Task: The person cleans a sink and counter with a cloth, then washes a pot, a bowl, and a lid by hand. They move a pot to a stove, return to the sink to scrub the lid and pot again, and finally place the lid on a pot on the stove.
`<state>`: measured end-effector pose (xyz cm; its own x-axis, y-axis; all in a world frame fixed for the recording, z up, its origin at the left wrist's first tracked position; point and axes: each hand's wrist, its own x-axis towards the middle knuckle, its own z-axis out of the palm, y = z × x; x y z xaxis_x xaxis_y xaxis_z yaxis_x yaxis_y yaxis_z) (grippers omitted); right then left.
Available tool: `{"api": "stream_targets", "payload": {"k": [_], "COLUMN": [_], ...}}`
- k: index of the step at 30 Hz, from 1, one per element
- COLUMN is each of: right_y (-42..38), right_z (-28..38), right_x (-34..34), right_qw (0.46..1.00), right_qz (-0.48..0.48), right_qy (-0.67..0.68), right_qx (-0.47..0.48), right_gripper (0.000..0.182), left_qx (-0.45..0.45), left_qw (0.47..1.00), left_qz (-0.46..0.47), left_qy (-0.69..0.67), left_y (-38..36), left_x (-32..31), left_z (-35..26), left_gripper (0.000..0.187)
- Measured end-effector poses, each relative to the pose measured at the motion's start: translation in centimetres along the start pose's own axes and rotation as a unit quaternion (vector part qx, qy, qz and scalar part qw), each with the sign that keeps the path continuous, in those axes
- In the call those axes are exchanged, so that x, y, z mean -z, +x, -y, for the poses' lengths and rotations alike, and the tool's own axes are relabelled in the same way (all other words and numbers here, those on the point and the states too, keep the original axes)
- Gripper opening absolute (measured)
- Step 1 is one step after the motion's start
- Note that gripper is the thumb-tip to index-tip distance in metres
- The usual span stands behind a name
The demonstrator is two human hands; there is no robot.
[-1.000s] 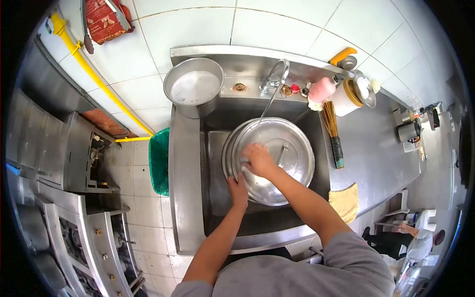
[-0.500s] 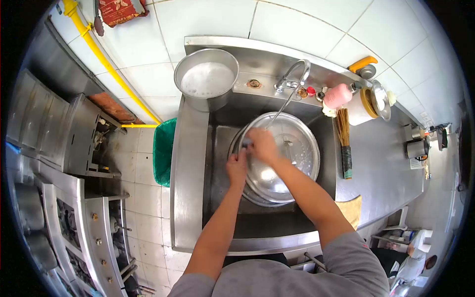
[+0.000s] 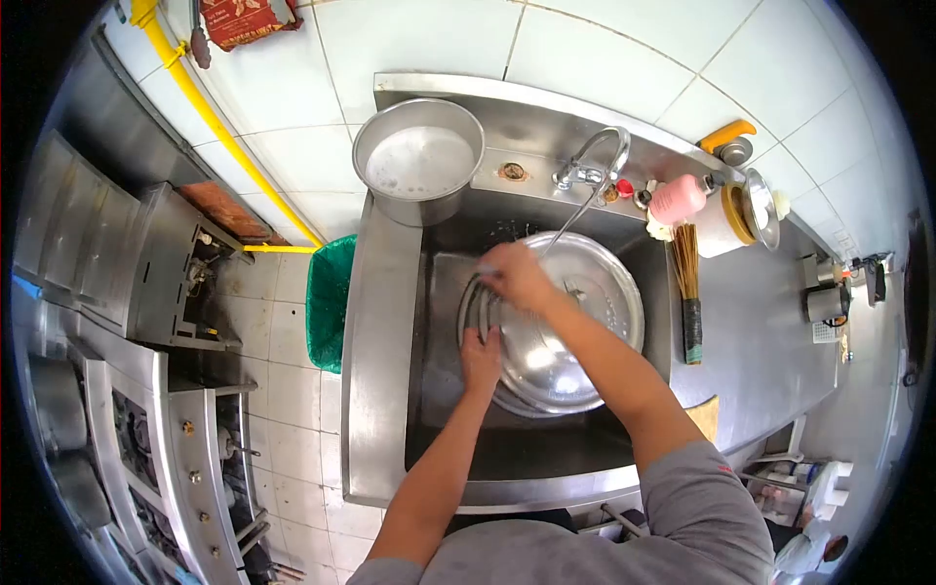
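A large round metal lid with a small handle lies in the sink under the running tap. Another round metal rim shows beneath its left side. My left hand grips the lid's left edge, thumb on top. Over the upper left of the lid, my right hand is closed around something small and greyish, mostly hidden by the fingers. Water from the spout falls onto the lid's far part, close to my right hand.
A deep metal pot with foamy liquid stands at the sink's back left corner. On the right are a stick whisk, a pink bottle and a white tub. A green-lined bin is left of the sink.
My right hand has moved a little along the lid's upper left edge. My left hand has shifted down and right. The whole view has slid slightly.
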<state>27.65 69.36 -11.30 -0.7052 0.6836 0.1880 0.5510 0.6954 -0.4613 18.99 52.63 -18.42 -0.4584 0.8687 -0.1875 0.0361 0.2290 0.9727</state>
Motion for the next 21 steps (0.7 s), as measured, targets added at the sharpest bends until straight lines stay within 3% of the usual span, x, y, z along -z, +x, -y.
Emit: {"api": "stream_targets", "payload": {"k": [2, 3, 4, 5, 8, 9, 10, 11, 13, 14, 16, 18, 20, 21], "right_y": [-1.2, -0.6, -2.1, -3.1, -2.3, -1.6, -0.8, -0.6, -0.2, -0.8, -2.2, -3.5, -5.7, -6.2], "right_z": [-6.0, -6.6, -9.9, -11.1, -7.7, -5.5, -4.1, -3.4, 0.7, -1.3, -6.5, -8.8, -13.1, -13.2], "right_x": [-0.2, 3.7, 3.6, 4.4, 5.4, 4.7, 2.5, 0.2, -0.4, -1.1, -0.9, 3.0, 5.6, 6.3], "right_qw": [0.969, 0.934, 0.893, 0.852, 0.888, 0.924, 0.939, 0.976, 0.998, 0.998, 0.988, 0.901, 0.838, 0.835], "right_qz": [-0.181, -0.055, -0.142, -0.154, -0.139, -0.162, -0.141, -0.144, 0.009, 0.002, -0.121, -0.190, -0.129, -0.133], "right_qy": [-0.123, -0.089, -0.144, -0.179, -0.137, -0.074, -0.115, -0.093, -0.048, -0.047, -0.086, -0.102, -0.098, -0.099], "right_qx": [-0.111, -0.341, -0.402, -0.467, -0.416, -0.339, -0.290, -0.136, -0.027, -0.034, -0.046, -0.377, -0.521, -0.524], "right_gripper": [0.029, 0.031, 0.032, 0.033, 0.032, 0.032, 0.031, 0.032, 0.034, 0.034, 0.037, 0.040, 0.046, 0.046], "left_qx": [0.020, 0.017, 0.015, 0.012, 0.006, -0.004, -0.014, -0.011, -0.006, 0.004, 0.009, 0.015, -0.029, -0.033], "left_qw": [0.998, 0.996, 0.993, 0.993, 0.998, 0.999, 0.999, 0.999, 0.999, 0.999, 0.997, 0.994, 0.994, 0.994], "left_qz": [0.008, -0.008, -0.024, -0.022, 0.007, 0.007, 0.008, 0.010, 0.020, 0.024, 0.031, 0.034, -0.009, -0.004], "left_qy": [0.066, 0.090, 0.113, 0.113, 0.058, 0.054, 0.051, 0.048, 0.044, 0.034, 0.068, 0.101, 0.106, 0.106], "left_y": [-0.2, -0.5, -0.5, -0.3, 0.5, 0.7, 0.9, 0.6, 0.7, 0.6, 0.6, 0.4, -0.1, -0.7], "left_x": [0.6, 0.6, 0.7, 0.9, 0.5, 0.5, 0.3, 0.5, 0.6, 0.7, 1.2, 1.6, 1.2, 1.1], "left_z": [-0.9, -0.4, 0.0, 0.1, 0.7, 1.5, 1.9, 0.7, 1.5, 1.4, 0.7, 0.0, -0.4, -0.6], "left_gripper": [0.032, 0.032, 0.032, 0.032, 0.032, 0.034, 0.036, 0.037, 0.037, 0.037, 0.037, 0.036, 0.036, 0.036]}}
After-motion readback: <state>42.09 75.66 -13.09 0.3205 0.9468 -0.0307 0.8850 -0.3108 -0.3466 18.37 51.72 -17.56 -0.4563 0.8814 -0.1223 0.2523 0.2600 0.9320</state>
